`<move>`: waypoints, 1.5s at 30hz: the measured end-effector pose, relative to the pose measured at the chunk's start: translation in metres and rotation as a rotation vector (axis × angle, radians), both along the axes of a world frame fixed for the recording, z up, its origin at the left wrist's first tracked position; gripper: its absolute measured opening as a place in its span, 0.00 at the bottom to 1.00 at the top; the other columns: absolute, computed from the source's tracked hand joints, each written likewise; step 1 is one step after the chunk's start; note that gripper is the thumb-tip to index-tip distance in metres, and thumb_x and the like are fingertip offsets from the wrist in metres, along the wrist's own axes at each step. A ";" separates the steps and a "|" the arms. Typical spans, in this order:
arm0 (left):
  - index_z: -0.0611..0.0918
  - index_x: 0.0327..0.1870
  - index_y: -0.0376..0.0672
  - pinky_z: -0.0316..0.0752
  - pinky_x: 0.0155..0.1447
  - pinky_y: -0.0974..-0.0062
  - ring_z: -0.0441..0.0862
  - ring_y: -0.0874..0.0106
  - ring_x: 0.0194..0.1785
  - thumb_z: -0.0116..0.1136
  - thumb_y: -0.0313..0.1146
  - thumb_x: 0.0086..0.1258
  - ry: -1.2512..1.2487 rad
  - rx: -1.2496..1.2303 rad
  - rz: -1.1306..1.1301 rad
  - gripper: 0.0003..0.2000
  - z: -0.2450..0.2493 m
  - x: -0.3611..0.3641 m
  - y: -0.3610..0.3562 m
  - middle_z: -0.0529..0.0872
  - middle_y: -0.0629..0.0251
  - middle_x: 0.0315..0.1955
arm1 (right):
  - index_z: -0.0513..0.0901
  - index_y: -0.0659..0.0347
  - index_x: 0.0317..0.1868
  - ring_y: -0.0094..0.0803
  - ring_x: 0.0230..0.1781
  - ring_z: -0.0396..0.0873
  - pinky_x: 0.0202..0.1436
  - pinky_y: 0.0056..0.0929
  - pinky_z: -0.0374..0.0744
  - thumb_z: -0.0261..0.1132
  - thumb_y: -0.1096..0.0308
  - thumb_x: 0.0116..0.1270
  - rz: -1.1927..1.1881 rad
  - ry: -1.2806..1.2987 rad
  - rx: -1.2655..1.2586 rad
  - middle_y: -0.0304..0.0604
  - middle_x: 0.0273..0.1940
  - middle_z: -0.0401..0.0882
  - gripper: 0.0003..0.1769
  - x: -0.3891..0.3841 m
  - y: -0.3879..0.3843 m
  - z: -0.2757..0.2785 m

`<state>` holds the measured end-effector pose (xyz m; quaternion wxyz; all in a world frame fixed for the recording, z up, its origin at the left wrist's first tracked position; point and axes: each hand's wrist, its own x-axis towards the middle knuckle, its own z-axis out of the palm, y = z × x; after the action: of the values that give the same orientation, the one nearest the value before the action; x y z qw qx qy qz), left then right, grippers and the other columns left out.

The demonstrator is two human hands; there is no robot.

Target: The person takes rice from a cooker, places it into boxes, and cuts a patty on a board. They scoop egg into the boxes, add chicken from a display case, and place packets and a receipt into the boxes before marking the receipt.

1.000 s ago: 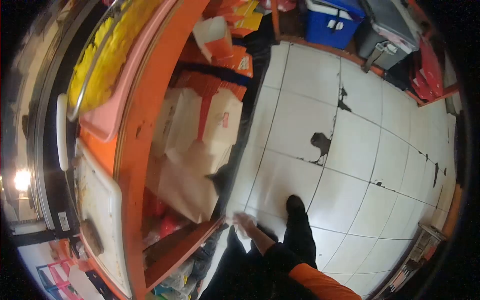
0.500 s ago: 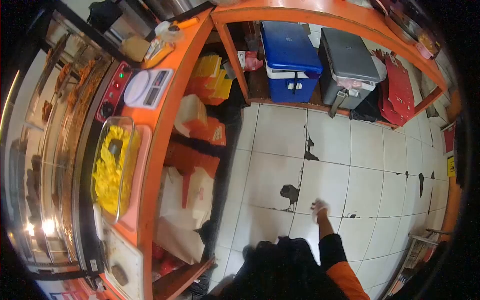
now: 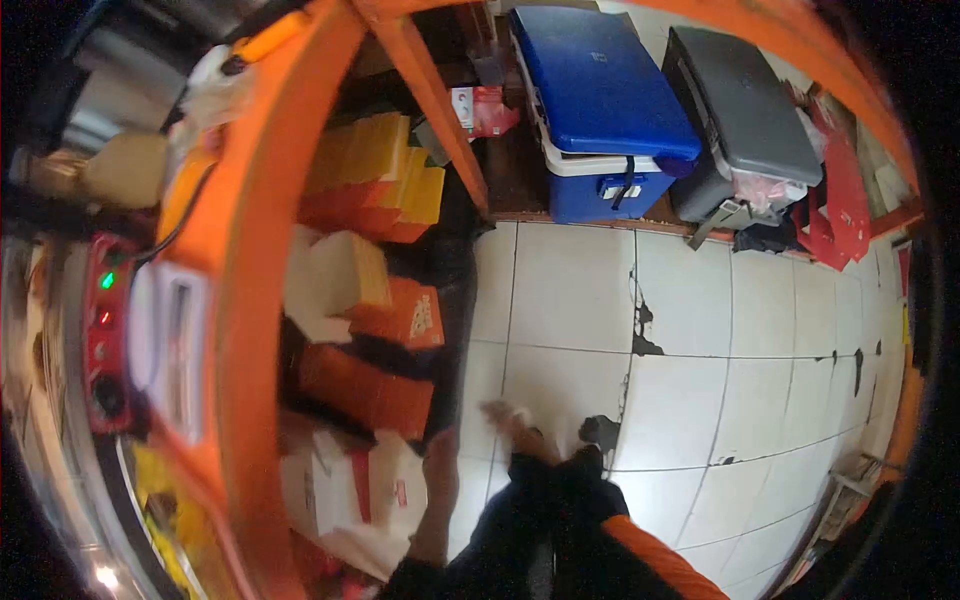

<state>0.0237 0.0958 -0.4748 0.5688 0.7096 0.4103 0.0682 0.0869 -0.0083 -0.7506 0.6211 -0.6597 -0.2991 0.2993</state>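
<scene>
My left hand (image 3: 441, 458) is at the open side of the shelf, beside white cartons (image 3: 385, 490) with red markings. Its fingers are blurred, and whether it touches a carton is unclear. Over the tiled floor (image 3: 570, 290), my right hand (image 3: 512, 424) reaches toward the shelf, with its fingers smeared by motion; nothing can be made out in it. Folded orange boxes (image 3: 370, 385), a cream carton (image 3: 340, 275) and yellow-orange boxes (image 3: 375, 165) are stacked farther up the shelf.
A blue cooler (image 3: 605, 85) and a grey cooler (image 3: 745, 105) stand under the far counter, with red folded cardboard (image 3: 840, 200) beside them. On the orange counter (image 3: 265, 180) at left are a white scale (image 3: 180, 340) and, partly seen, a yellow-filled basket (image 3: 165, 500).
The view has moved closer to the shelf and coolers. My right hand has swung left across the floor toward the shelf. My left hand has come into view by the cartons.
</scene>
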 end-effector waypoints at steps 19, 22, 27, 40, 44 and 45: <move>0.69 0.66 0.34 0.61 0.71 0.55 0.63 0.47 0.68 0.55 0.45 0.74 0.133 0.011 0.270 0.27 -0.188 -0.032 0.067 0.65 0.42 0.64 | 0.80 0.73 0.52 0.41 0.41 0.80 0.48 0.36 0.79 0.55 0.70 0.71 -0.382 0.902 -0.588 0.53 0.46 0.83 0.17 -0.085 -0.028 0.001; 0.69 0.66 0.35 0.62 0.70 0.56 0.64 0.48 0.67 0.54 0.45 0.74 0.156 -0.212 0.369 0.27 -0.213 -0.011 0.060 0.66 0.43 0.64 | 0.80 0.73 0.53 0.41 0.41 0.80 0.48 0.36 0.79 0.55 0.70 0.71 -0.446 0.932 -0.604 0.53 0.46 0.83 0.17 -0.089 -0.068 0.018; 0.69 0.66 0.35 0.64 0.69 0.56 0.65 0.49 0.66 0.54 0.46 0.74 0.194 -0.345 0.406 0.27 -0.251 0.027 0.045 0.67 0.44 0.63 | 0.79 0.73 0.53 0.41 0.42 0.81 0.48 0.36 0.79 0.55 0.70 0.71 -0.546 0.985 -0.619 0.53 0.46 0.82 0.17 -0.105 -0.112 0.033; 0.68 0.66 0.35 0.68 0.65 0.57 0.70 0.52 0.62 0.52 0.48 0.75 0.120 -0.430 0.396 0.27 -0.213 0.017 0.116 0.70 0.47 0.61 | 0.79 0.74 0.54 0.40 0.42 0.81 0.48 0.36 0.79 0.54 0.71 0.71 -0.602 1.032 -0.525 0.53 0.47 0.82 0.17 -0.092 -0.130 0.046; 0.68 0.66 0.35 0.69 0.64 0.57 0.71 0.52 0.61 0.51 0.48 0.75 0.020 -0.302 0.607 0.27 -0.185 0.020 0.002 0.71 0.48 0.60 | 0.78 0.74 0.54 0.40 0.43 0.81 0.48 0.36 0.79 0.54 0.71 0.71 -0.595 1.004 -0.452 0.53 0.47 0.82 0.17 -0.067 -0.135 0.084; 0.68 0.66 0.35 0.70 0.64 0.57 0.71 0.53 0.61 0.51 0.48 0.75 0.005 -0.331 0.623 0.27 -0.169 0.020 -0.028 0.71 0.48 0.60 | 0.78 0.74 0.54 0.40 0.43 0.81 0.48 0.36 0.79 0.54 0.71 0.71 -0.590 0.997 -0.432 0.53 0.47 0.82 0.17 -0.060 -0.137 0.099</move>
<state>0.0441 0.0682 -0.6438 0.6270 0.4488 0.6138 0.1693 0.0265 -0.1450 -0.6517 0.5950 -0.6062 0.2896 0.4412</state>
